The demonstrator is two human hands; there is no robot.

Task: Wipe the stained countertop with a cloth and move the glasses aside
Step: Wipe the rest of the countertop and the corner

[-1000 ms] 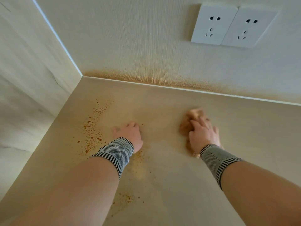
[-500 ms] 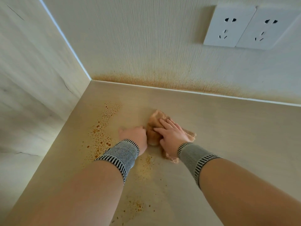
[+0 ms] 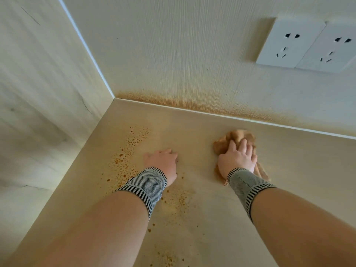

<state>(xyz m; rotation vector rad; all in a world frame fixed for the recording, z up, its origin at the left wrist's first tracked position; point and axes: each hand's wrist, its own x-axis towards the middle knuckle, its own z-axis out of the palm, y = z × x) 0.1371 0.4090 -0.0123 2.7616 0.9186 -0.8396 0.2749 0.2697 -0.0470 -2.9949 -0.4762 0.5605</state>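
Note:
My right hand (image 3: pixel 238 160) presses flat, fingers spread, on a crumpled orange-brown cloth (image 3: pixel 236 136) lying on the beige countertop (image 3: pixel 289 170), right of centre. My left hand (image 3: pixel 163 162) rests on the counter about a hand's width to the left of the cloth, its fingers curled under and holding nothing. Orange-brown droplet stains (image 3: pixel 133 145) spread to the left of my left hand, and fainter specks (image 3: pixel 179 199) lie near my left wrist. No glasses are in view.
The counter ends in a corner between the left wall (image 3: pixel 48 93) and the back wall. A brownish stain band (image 3: pixel 183 103) runs along the foot of the back wall. Two white wall sockets (image 3: pixel 308 47) sit at the upper right.
My right hand swept the cloth left until it touched my left hand, then back to the right. My left hand stayed planted in place.

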